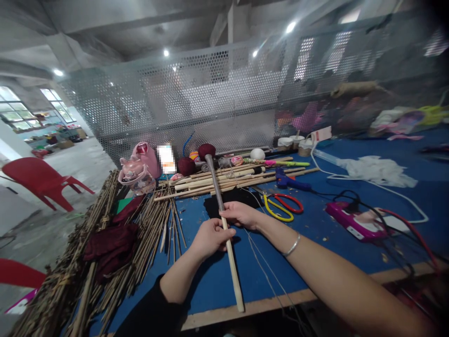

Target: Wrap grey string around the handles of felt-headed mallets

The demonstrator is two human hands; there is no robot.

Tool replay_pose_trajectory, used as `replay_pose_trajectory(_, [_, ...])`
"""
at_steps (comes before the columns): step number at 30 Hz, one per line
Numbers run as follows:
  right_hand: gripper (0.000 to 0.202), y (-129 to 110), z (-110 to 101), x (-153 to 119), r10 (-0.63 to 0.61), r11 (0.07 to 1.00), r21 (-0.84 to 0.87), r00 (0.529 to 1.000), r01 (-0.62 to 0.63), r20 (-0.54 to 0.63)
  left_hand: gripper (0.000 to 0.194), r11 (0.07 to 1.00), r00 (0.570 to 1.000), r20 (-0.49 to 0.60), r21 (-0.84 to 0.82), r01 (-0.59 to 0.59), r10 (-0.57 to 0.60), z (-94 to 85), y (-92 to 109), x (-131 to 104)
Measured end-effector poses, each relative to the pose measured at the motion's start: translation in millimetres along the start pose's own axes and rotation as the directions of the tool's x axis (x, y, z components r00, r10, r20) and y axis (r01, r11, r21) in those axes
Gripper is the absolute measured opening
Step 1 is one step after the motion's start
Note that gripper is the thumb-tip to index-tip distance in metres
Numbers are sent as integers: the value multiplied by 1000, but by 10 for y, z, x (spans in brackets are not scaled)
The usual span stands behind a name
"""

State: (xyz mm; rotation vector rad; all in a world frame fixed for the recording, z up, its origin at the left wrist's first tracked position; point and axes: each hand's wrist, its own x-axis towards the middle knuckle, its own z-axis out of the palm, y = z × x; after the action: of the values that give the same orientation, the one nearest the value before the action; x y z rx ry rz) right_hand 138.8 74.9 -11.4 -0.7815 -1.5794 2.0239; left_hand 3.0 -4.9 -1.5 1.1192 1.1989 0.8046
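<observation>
A pale wooden stick lies across the middle of the view, its upper part wrapped in grey and topped by a dark red ball. My left hand pinches the stick just below the wrapping, thumb across it. Right above, my right hand has its fingers closed on the stick at the lower end of the grey wrap. Thin threads hang from near my right hand toward the table's front edge. Black cloth lies behind the hands.
Yellow-and-red scissors, a blue glue gun and a purple power strip lie to the right. Bundled twigs and dark red cloth cover the left. Sticks and a mesh panel stand behind.
</observation>
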Motion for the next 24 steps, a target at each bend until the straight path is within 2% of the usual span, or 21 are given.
replay_pose_trajectory(2, [27,-22,-4,-11,4,999,32,1000,-5,30,35,997,999,45,-78,20,-16,-10,6,0])
replay_pose_trajectory(5, [27,-54,-27,-35,13,994,107,995,-24,99,35,970,985,168,-230,76,-38,-36,56,-25])
replay_pose_trajectory(7, [25,-52,-44,-40,6,995,98,993,-18,121,35,962,975,218,-253,106,-50,-44,75,-35])
replay_pose_trajectory(9, [22,-35,-59,-32,-4,999,40,993,-1,120,34,973,975,214,-201,111,-67,-41,57,-25])
replay_pose_trajectory(11, [22,-17,-71,-18,-7,1000,-20,994,9,113,32,993,990,128,-94,67,-54,-35,7,5])
replay_pose_trajectory(13, [23,-12,-83,-6,-4,998,-59,994,10,113,33,999,1000,-20,50,-11,12,-45,-55,48])
replay_pose_trajectory(15, [23,-22,-94,-1,-2,997,-76,993,11,114,36,978,975,-183,189,-88,123,-80,-102,94])
replay_pose_trajectory(17, [23,-39,-98,-3,-4,997,-78,993,14,116,36,943,924,-294,293,-158,245,-129,-119,132])
replay_pose_trajectory(20, [24,-69,-87,-13,9,997,-74,991,1,134,34,887,865,-325,392,-244,382,-178,-95,165])
replay_pose_trajectory(24, [26,-85,-65,-16,17,998,-64,990,-8,140,41,861,875,-252,422,-285,414,-169,-70,187])
